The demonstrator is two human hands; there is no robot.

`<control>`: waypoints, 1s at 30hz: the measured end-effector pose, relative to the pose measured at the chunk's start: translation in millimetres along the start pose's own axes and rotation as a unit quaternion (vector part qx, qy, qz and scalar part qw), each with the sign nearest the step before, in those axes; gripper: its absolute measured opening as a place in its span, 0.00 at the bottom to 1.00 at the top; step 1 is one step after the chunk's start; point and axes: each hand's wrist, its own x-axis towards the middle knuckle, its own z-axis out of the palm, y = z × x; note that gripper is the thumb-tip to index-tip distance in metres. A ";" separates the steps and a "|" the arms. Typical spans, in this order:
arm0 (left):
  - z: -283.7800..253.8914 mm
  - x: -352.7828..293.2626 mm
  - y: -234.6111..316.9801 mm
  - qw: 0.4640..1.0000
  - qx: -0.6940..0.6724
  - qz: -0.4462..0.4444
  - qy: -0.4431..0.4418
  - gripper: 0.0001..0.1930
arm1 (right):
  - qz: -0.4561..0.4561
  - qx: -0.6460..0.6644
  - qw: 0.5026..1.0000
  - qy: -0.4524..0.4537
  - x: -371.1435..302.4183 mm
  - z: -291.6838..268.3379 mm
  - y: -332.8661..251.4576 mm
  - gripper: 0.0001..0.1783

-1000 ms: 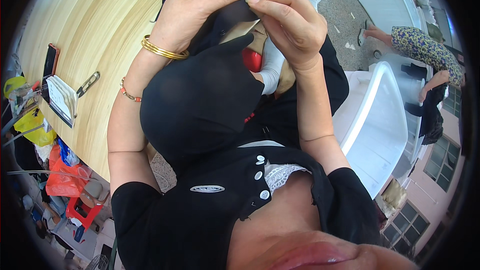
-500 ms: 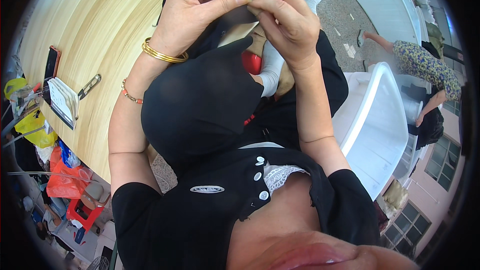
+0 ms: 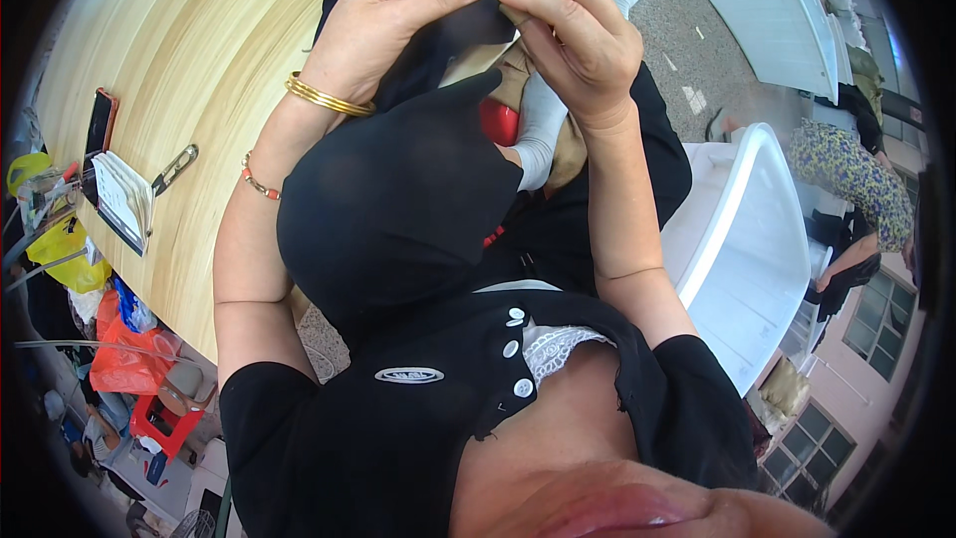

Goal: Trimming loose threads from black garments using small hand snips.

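At the pale tabletop [image 3: 199,90], the left hand's [image 3: 378,25] fingers clamp dark cloth [image 3: 423,70]; the right hand's [image 3: 588,50] pinch together there, on what I can't tell. Work looks unfinished. Beyond: a white bin [image 3: 752,274], 1 person [image 3: 856,174].

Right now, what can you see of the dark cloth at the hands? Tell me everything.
The dark cloth is near black with a navy tinge and looks like soft, matte fabric. It lies in loose folds, overlapping the table in view, its top running out of the picture. The left hand seems to pinch it, the right hand close beside; detail there is too small to make out.
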 end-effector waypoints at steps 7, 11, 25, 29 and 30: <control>1.9 -0.4 3.1 1.000 -0.002 -0.005 -0.003 0.12 | -0.027 0.024 0.999 -0.014 -0.4 -5.4 0.9 0.12; 3.2 1.9 2.5 1.000 0.007 0.004 -0.010 0.11 | -0.024 0.022 0.999 -0.020 -0.1 -8.6 1.7 0.12; 10.1 36.3 -16.4 0.991 0.120 0.043 -0.034 0.11 | -0.002 0.000 0.999 -0.034 -15.3 -16.5 40.7 0.10; 2.7 21.4 -13.5 0.992 0.114 0.054 -0.020 0.11 | -0.011 -0.002 0.999 -0.038 -10.0 -11.9 26.3 0.10; 1.4 18.5 -12.7 0.993 0.101 0.054 -0.017 0.11 | -0.012 -0.004 0.999 -0.040 -7.9 -11.5 23.1 0.09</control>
